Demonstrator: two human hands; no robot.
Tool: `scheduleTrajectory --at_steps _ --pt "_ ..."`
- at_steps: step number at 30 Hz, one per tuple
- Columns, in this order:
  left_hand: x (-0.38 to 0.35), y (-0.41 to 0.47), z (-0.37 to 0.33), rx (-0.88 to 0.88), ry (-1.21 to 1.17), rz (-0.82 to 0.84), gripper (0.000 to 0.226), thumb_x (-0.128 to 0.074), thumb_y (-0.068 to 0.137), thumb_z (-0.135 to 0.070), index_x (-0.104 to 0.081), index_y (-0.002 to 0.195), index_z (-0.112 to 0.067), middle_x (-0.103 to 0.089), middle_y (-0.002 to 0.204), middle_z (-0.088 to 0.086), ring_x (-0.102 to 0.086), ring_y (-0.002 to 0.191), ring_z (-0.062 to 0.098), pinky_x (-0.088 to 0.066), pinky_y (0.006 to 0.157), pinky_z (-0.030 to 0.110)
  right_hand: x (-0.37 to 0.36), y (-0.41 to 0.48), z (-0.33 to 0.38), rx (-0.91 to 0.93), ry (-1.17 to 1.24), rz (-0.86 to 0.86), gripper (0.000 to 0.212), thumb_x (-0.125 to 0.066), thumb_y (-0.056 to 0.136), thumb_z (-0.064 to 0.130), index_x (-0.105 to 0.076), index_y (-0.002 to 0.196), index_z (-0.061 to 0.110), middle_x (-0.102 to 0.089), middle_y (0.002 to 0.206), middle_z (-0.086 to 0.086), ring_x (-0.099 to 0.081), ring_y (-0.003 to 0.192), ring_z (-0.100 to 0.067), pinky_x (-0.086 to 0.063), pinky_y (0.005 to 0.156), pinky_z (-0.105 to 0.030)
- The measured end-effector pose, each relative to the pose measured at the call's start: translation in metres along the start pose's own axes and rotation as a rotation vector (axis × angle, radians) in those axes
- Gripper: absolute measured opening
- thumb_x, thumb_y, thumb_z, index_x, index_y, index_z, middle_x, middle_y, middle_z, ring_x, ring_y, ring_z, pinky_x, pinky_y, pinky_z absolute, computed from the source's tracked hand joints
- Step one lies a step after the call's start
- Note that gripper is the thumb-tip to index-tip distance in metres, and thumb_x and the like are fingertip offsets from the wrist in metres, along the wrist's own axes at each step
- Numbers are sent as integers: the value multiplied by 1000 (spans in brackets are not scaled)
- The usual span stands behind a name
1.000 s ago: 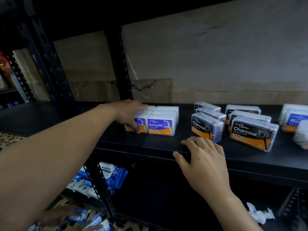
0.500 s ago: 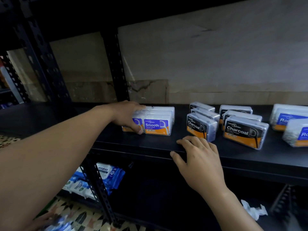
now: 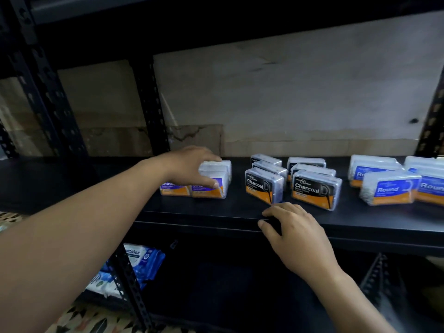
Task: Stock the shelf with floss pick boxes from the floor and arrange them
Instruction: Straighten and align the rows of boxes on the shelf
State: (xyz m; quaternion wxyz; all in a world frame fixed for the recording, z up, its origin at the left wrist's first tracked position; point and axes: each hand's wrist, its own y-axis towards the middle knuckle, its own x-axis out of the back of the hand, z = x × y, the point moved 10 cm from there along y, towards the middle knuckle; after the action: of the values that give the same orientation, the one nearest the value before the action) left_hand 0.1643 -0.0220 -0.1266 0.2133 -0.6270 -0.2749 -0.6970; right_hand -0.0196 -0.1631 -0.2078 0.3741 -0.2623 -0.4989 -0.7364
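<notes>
Black metal shelving stands against a pale, cracked wall, and the shelf (image 3: 240,207) at chest height already carries three kinds of floss pick boxes in short rows running front to back. On the left sit the purple boxes (image 3: 211,186), two rows touching side by side; in the middle the charcoal boxes (image 3: 264,186) make two rows with a gap between them, the front ones turned slightly askew; on the right the blue boxes (image 3: 389,188) lie in a looser cluster, partly cut off by the frame edge. So stocking looks well advanced, and what is left seems mostly straightening (whether more boxes wait on the floor cannot be seen from here). The left hand (image 3: 189,164) is draped over the purple rows, fingers curled down the front of the right-hand one, thumb hidden, apparently pressing them into line, not lifting. The right hand (image 3: 295,239) rests on the shelf's front lip just below the charcoal boxes, fingers loosely spread and holding nothing. Blue packs of wipes (image 3: 141,258) lie on the lower level beside an upright post (image 3: 134,292), well clear of the work. Nothing blocks either hand.
</notes>
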Motion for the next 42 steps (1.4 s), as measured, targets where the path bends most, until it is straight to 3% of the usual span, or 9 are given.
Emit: scheduleTrajectory --at_steps 6,13,17,21,25,30,39,42 --pt "7 13 -65 -119 -46 -66 65 -68 83 -57 -51 140 -33 -51 143 -9 -43 133 13 -33 106 27 21 -11 -27 -23 -32 -31 26 -62 91 44 -69 112 31 -63 113 17 -54 110 -7 -40 90 -25" --pt "-8 33 -108 -197 -98 -79 48 -68 86 -46 -61 132 -31 -60 131 -9 -54 121 14 -44 101 36 34 -20 -63 -71 -72 -91 21 -67 88 40 -70 106 30 -66 108 16 -58 103 -12 -37 85 -26" --pt "-9 37 -108 -167 -187 -204 41 -73 84 -39 -68 123 -27 -66 121 -8 -58 114 15 -45 96 33 35 -23 -78 -73 -60 -140 19 -68 88 40 -70 104 32 -65 109 17 -55 108 -10 -29 93 -22" --pt "-21 33 -103 -74 -292 -345 44 -76 80 -40 -68 121 -27 -61 125 -8 -48 115 17 -37 98 27 30 -26 -80 -48 -38 -201 23 -58 91 47 -70 106 35 -63 113 19 -53 113 -9 -24 100 -21" --pt "-29 23 -106 -4 -330 -491 43 -76 78 -44 -66 117 -28 -62 125 -11 -45 114 19 -41 99 39 28 -28 -78 -23 -26 -252 32 -48 90 50 -71 108 34 -64 115 18 -54 115 -10 -25 103 -25" --pt "-41 11 -110 66 -327 -623 49 -73 81 -44 -63 125 -26 -60 131 -10 -44 116 23 -40 99 40 28 -31 -78 -31 -23 -278 32 -49 92 48 -71 109 32 -64 116 16 -54 114 -12 -27 104 -29" --pt "-48 8 -108 57 -426 -586 50 -73 85 -36 -59 132 -27 -51 131 -6 -42 121 19 -37 103 31 25 -27 -78 -56 -33 -235 35 -46 91 53 -69 108 33 -64 114 16 -53 112 -15 -28 101 -31" --pt "-51 8 -107 67 -468 -550 51 -73 85 -33 -58 134 -29 -49 135 -6 -40 125 15 -31 104 22 25 -26 -80 -65 -26 -230 33 -48 90 52 -69 108 34 -63 114 17 -53 112 -15 -27 101 -30"
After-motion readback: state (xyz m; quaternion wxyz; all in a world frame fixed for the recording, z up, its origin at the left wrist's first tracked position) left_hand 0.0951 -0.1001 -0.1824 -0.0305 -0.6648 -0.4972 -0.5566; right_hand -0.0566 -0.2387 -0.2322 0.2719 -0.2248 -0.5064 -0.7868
